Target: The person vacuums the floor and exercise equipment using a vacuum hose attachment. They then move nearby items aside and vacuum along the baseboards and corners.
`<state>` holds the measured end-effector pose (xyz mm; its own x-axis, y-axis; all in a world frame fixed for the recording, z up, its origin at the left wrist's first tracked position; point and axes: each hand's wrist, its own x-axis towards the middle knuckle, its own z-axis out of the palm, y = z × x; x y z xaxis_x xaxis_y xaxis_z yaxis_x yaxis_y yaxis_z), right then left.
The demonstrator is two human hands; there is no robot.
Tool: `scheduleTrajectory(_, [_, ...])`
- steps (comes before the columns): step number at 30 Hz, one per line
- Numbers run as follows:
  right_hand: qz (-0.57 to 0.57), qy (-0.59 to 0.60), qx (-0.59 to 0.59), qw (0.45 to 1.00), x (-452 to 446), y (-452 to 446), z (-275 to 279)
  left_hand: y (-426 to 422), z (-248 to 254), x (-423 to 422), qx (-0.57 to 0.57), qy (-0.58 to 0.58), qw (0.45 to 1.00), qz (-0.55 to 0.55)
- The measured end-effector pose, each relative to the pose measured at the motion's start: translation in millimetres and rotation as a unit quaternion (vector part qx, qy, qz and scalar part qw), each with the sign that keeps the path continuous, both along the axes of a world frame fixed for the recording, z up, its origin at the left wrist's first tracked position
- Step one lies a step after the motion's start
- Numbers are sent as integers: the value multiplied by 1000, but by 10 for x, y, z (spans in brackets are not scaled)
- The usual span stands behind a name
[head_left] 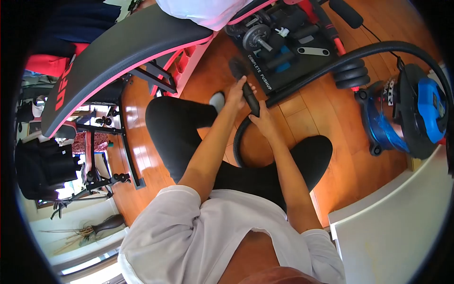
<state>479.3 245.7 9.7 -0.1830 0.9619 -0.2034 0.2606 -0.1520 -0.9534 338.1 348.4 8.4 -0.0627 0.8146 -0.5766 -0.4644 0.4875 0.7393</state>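
I sit on the wooden floor with a black vacuum hose wand (250, 97) between my knees. Fingers of my left hand (238, 93) are wrapped round its upper part. My right hand (265, 119) grips the lower end, where the ribbed hose (239, 142) seems to join it. A dark brush head (237, 67), slightly blurred, is at the wand's far end, over the floor beside a black mat (265, 78). From near my legs the hose loops, and a long stretch of it arches right towards a vacuum cleaner (402, 111) with a blue top.
A padded black and red exercise bench (127, 45) crosses the upper left. Dumbbells (257, 38) and other gear lie on the mat, with stacked black weight plates (351, 75) to its right. A white cabinet (392, 222) stands at lower right. Clothes (42, 168) hang at far left.
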Motion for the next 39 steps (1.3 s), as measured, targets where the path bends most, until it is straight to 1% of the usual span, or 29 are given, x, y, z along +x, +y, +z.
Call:
scheduleTrajectory(1, [7,-34,10,999,-16,27,-73,8,-10,70,-4,32,999,25])
scheduleTrajectory(2, [14,-69,21,997,-23,66,-143,65,-26,88,-7,40,999,31])
scheduleTrajectory(4, [17,-38,2,999,-14,123,-279,172,-161,59,-14,51,998,44])
scheduleTrajectory(8, [8,7,-51,999,-139,199,-526,465,-336,-166,-9,30,998,47])
scheduleTrajectory(10, [-7,-55,-32,998,-248,317,-478,545,-283,-150,-21,25,999,42])
scheduleTrajectory(13, [-25,-131,-40,990,-362,607,-439,601,-326,-56,13,76,996,-39])
scheduleTrajectory(14, [-29,-153,-49,987,-412,708,-453,645,-345,-43,18,88,995,-39])
scheduleTrajectory(16, [-64,-141,-18,988,-523,833,-521,730,-427,-25,27,110,993,-40])
scheduleTrajectory(17, [-81,-135,-2,988,-576,895,-555,806,-458,-34,52,138,989,-29])
scheduleTrajectory(20, [-85,-179,21,980,-742,1246,-553,1182,-484,-218,64,134,987,-62])
scheduleTrajectory(23, [-96,-156,24,983,-899,1501,-540,1462,-330,-309,27,154,986,-59])
scheduleTrajectory(26, [-88,-167,-18,982,-930,1328,-415,1367,-460,-451,31,159,978,-130])
scheduleTrajectory(29, [-104,-106,-89,985,-922,895,-476,889,-409,-263,51,258,957,-121])
scheduleTrajectory(32, [-117,-78,-78,987,-916,897,-435,926,-465,-234,28,252,959,-123])
scheduleTrajectory(33, [-126,-79,-79,986,-962,961,-434,1088,-589,-350,37,248,953,-172])
scheduleTrajectory(36, [-140,-65,-68,986,-1133,1407,-469,1515,-339,-394,40,241,952,-183])
scheduleTrajectory(38, [-133,-37,-54,989,-1163,1542,-495,1604,-323,-414,45,229,957,-171])
scheduleTrajectory(39, [-123,-58,-58,989,-1133,1519,-465,1617,-311,-414,47,222,960,-165])
